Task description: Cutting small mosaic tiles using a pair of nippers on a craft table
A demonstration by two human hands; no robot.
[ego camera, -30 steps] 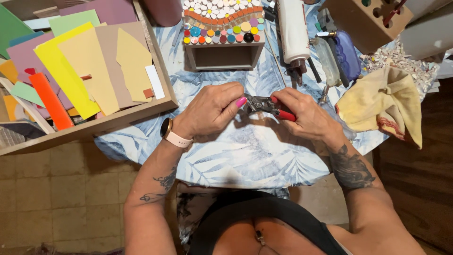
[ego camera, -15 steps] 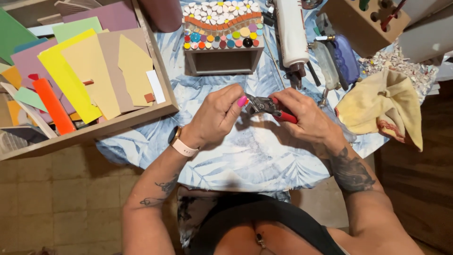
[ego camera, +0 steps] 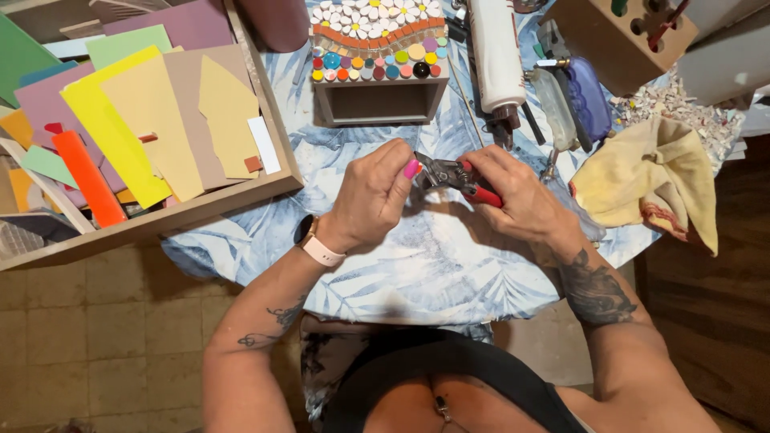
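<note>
Head view: wooden tray [ego camera: 200, 210] holds coloured sheets [ego camera: 120, 128].

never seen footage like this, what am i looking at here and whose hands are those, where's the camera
There is no machine here: a person works with two bare hands, and the camera sits on that person's head, looking down. So the arms reach up into the picture from the bottom.

The right hand holds a pair of red-handled nippers. The left hand pinches something at the tool's tip; it is too small to tell what.

They work over a table with a blue leaf-print cloth. Above the hands stands a small wooden box whose top is covered in coloured mosaic pieces. To the left, a wooden tray holds coloured sheets. To the right lie a yellow rag, a white tube and a wooden tool block.
</note>
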